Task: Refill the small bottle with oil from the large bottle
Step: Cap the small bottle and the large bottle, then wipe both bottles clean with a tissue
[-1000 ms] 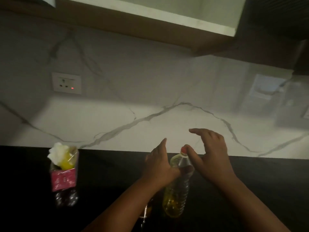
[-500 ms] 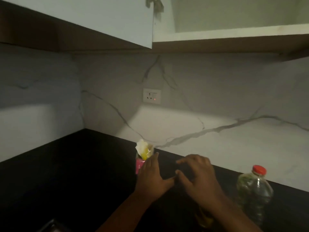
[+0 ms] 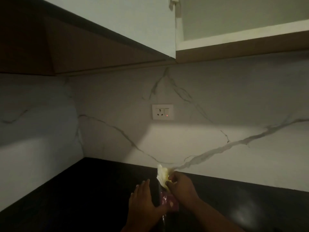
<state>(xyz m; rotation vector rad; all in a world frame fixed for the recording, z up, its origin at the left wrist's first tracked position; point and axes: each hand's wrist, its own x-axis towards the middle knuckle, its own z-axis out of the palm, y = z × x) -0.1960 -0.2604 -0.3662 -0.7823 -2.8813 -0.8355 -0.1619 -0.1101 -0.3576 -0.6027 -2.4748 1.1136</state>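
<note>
right hand (image 3: 183, 187) pinching pale wad (image 3: 162, 176) atop pink-labelled bottle (image 3: 168, 200), left hand (image 3: 143, 204) flat against its side

A home kitchen: a dark counter (image 3: 87, 190) in a corner, a marble wall (image 3: 234, 156), cupboards (image 3: 133, 22) above, and 1 wall plug socket (image 3: 162, 112).

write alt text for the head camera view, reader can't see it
A person's right hand pinches the pale wad at the top of a pink-labelled bottle on a dark counter, and the left hand lies against the bottle's side. Behind is a marble-look wall with a socket showing a red light, and cabinets hang above.
</note>
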